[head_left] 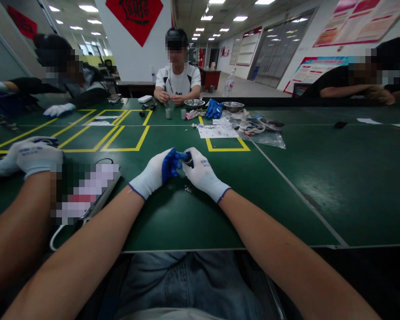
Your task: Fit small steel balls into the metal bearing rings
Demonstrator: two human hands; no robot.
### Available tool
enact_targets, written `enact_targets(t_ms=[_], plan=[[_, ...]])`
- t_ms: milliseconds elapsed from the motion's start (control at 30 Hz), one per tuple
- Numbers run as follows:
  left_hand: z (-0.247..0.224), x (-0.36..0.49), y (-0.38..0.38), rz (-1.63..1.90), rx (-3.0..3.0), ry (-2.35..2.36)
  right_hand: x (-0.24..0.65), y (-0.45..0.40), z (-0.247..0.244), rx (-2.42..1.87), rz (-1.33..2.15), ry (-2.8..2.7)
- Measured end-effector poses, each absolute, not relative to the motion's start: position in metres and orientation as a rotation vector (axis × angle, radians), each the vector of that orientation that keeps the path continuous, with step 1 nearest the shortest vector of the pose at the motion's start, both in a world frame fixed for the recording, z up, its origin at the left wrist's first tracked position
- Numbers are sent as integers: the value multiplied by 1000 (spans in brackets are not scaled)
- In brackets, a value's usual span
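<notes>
Both of my hands wear white gloves with blue palms and meet above the green table (200,222). My right hand (199,167) is wrapped round a small dark cylindrical part (188,159). From the left, the fingers of my left hand (165,169) reach to the open end of that part, pressed together; whether they pinch something small there is hidden. Just below my hands, several small metal rings or nuts (188,189) lie on the table.
A co-worker's gloved hands (36,155) and a white device with a cable (103,195) are at the left. Farther back lie white paper (216,131), blue gloves (214,109), metal bowls (232,106) and grey cups (168,114). A person (178,80) sits opposite.
</notes>
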State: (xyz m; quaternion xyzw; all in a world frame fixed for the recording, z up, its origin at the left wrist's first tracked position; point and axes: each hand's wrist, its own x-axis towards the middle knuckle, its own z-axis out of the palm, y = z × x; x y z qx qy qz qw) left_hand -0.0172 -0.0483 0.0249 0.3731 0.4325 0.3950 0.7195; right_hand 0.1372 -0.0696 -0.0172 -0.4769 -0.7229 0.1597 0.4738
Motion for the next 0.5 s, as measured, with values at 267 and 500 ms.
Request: enact_targets(t_ms=[267,500], plan=[[22,-19,-47,848,738,888,138,-69,-18,-1164,383,-1763],[28,-20,-51,827,761,872,137,-66,-21,-1170,364,-1756]])
